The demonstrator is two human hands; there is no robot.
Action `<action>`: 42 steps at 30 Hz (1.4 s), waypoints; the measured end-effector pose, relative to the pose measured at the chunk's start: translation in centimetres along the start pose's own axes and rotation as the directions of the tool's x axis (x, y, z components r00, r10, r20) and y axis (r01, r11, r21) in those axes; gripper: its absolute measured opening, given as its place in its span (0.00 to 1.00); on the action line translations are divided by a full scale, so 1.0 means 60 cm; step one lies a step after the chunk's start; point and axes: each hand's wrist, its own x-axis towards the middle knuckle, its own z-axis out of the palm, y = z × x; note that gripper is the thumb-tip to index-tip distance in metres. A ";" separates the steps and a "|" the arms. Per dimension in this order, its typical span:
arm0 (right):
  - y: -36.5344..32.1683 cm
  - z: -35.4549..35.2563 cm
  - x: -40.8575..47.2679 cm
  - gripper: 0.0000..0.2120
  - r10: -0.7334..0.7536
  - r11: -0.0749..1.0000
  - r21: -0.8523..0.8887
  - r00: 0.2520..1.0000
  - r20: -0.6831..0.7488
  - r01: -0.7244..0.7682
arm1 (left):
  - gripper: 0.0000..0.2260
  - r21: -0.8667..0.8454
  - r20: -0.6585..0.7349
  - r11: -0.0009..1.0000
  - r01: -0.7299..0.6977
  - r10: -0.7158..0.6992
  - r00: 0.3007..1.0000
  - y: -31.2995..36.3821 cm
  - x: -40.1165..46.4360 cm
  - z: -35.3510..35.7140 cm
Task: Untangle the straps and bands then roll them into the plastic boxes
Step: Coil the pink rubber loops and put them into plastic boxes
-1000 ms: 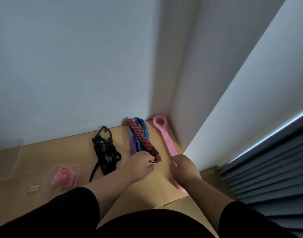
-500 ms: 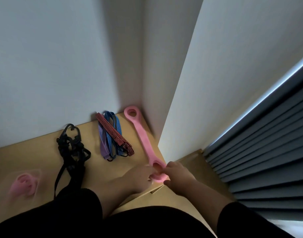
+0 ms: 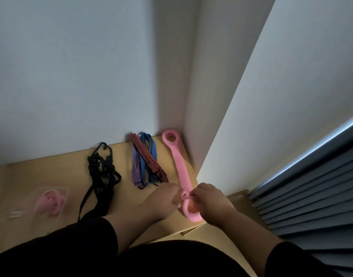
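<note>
We find both hands at the near end of the pink band (image 3: 181,166), which lies flat on the tabletop (image 3: 51,172) along the right-hand wall, its far ring end in the corner. The left hand (image 3: 161,198) has its fingers curled in against the band's near ring, and the right hand (image 3: 207,198) pinches the same end from the other side; the ring itself loops out below the right hand's fingers. We judge the step in hand to be the start of rolling this band: the near end appears to be folded or tucked over on itself, though the fingers hide the exact fold.

Other items noted: a tangled black strap (image 3: 101,176) lies to the left, and a bundle of red, blue and purple cords (image 3: 145,166) sits between it and the pink band, apart from both. At the far left a clear plastic box (image 3: 61,196) already holds a pink roll (image 3: 50,201).

In our judgement the next move calls for both hands to turn the tucked end forward along the band's length, keeping the coil tight and the edges aligned, since a soft band is likely to spring open if released. A second box is not visible for receiving it.
</note>
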 end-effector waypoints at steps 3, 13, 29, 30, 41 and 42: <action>-0.018 -0.041 0.019 0.12 -0.086 0.995 0.032 0.990 -0.114 0.090 | 0.17 -0.045 -0.067 0.998 0.036 -0.039 0.997 -0.006 -0.016 -0.039; -0.118 -0.241 0.048 0.17 -0.294 0.909 0.126 0.826 -0.481 0.397 | 0.15 -0.369 -0.441 0.928 -0.057 -0.120 0.890 -0.007 -0.012 -0.148; -0.144 -0.222 0.062 0.12 -0.578 0.812 -0.237 0.675 -0.460 0.533 | 0.10 -0.984 -0.148 0.150 -0.098 -0.376 0.915 0.014 -0.068 -0.228; -0.141 -0.212 0.061 0.12 -0.589 0.807 -0.263 0.686 -0.427 0.529 | 0.13 -0.994 -0.104 0.074 -0.083 -0.362 0.926 0.009 -0.068 -0.232; -0.137 -0.155 0.058 0.07 -0.586 0.806 -0.230 0.685 -0.432 0.545 | 0.06 -0.849 -0.294 0.519 -0.100 -0.307 0.905 -0.002 -0.074 -0.233; -0.142 -0.162 0.061 0.07 -0.513 0.842 -0.142 0.695 -0.503 0.520 | 0.05 -0.827 -0.293 0.554 -0.094 -0.282 0.913 0.000 -0.076 -0.232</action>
